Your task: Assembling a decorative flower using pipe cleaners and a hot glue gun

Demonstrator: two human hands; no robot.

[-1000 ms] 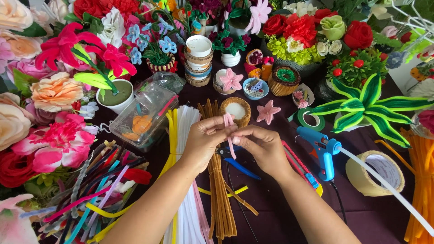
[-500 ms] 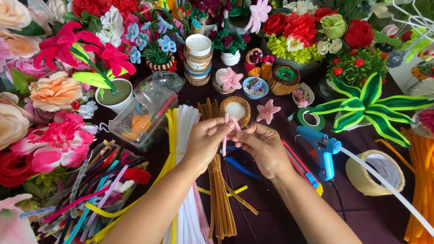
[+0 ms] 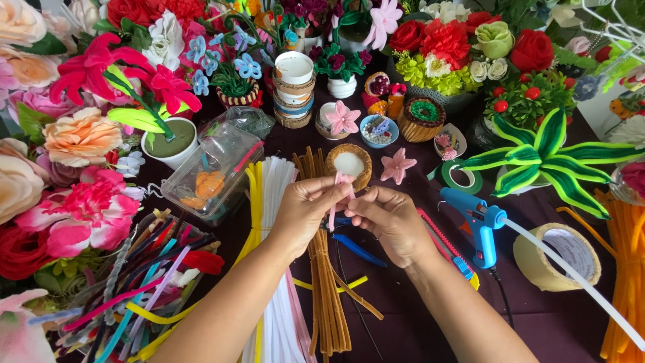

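Observation:
Both my hands meet over the middle of the dark table and pinch a short pink pipe cleaner bent into a loop. My left hand grips its left side, thumb on top. My right hand holds the right end between thumb and fingers. Under my hands lie bundles of brown pipe cleaners, white ones and yellow ones. Blue-handled pliers lie just below my hands.
A blue glue gun with a white stick lies at the right, beside a tape roll and green tape. A clear plastic box sits at the left. Handmade flowers and pots ring the table; mixed pipe cleaners pile at lower left.
My hands have shifted slightly and bent the pink pipe cleaner more; its upper end now curls over near my left thumb.

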